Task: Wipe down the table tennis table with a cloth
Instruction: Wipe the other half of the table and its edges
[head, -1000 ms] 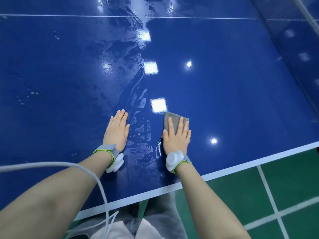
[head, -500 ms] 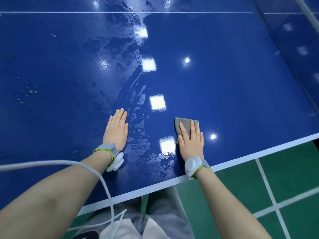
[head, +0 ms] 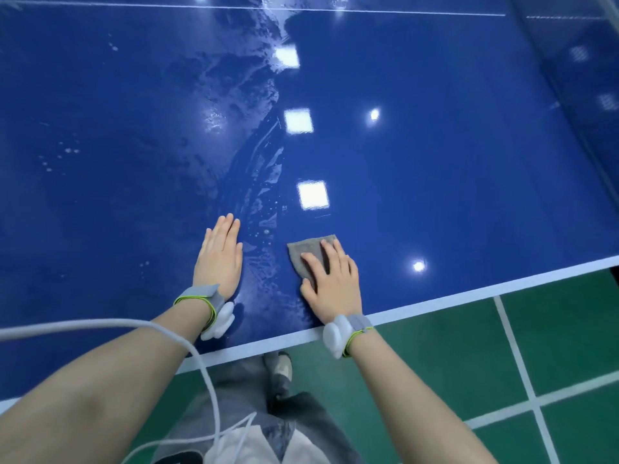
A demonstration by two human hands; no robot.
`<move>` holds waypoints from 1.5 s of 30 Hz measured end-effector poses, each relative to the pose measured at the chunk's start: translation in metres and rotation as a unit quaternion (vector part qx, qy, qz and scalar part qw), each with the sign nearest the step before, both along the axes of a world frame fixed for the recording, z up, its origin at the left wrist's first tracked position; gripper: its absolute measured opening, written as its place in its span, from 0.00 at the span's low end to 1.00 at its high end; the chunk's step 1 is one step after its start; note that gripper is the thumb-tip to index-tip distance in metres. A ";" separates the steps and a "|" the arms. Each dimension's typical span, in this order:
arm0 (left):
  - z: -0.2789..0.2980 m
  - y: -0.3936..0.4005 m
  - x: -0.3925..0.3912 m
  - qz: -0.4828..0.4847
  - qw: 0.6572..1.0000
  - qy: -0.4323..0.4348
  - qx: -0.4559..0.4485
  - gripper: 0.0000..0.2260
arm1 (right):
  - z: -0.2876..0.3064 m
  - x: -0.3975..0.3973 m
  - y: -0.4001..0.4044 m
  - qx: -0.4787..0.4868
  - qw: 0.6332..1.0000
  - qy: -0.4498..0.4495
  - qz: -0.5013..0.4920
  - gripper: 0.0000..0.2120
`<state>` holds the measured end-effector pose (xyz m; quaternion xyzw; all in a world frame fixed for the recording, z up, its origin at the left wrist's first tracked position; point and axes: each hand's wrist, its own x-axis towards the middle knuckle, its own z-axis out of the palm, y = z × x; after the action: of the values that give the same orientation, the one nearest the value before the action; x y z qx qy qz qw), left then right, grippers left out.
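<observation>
The glossy blue table tennis table [head: 435,169] fills most of the head view, with a white line along its near edge. A small grey cloth [head: 303,254] lies flat on it near that edge. My right hand [head: 331,283] presses flat on the cloth with straight fingers, covering its near right part. My left hand [head: 219,259] rests flat on the bare surface a little to the left. A wet, streaky band [head: 258,202] runs away from between the hands toward the far side.
Green floor [head: 452,356] with white lines lies beyond the table's near edge on the right. A white cable [head: 201,360] loops over my left forearm. The net [head: 576,68] stands at the upper right. Small droplets [head: 60,159] dot the left of the table.
My right hand slid the cloth right toward the near edge, then back left, ending closer to the white edge line. My left hand stayed planted.
</observation>
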<state>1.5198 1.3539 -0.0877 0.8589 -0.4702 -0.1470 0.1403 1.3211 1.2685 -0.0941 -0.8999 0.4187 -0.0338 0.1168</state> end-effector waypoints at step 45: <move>0.015 0.136 -0.051 -0.005 0.995 0.097 0.026 0.19 | 0.014 -0.032 0.085 0.089 0.992 0.086 -0.019 0.23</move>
<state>1.4691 1.4898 -0.0725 0.8417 -0.4544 -0.2425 0.1617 1.2891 1.3532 -0.0806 -0.8774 0.4455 0.0789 0.1596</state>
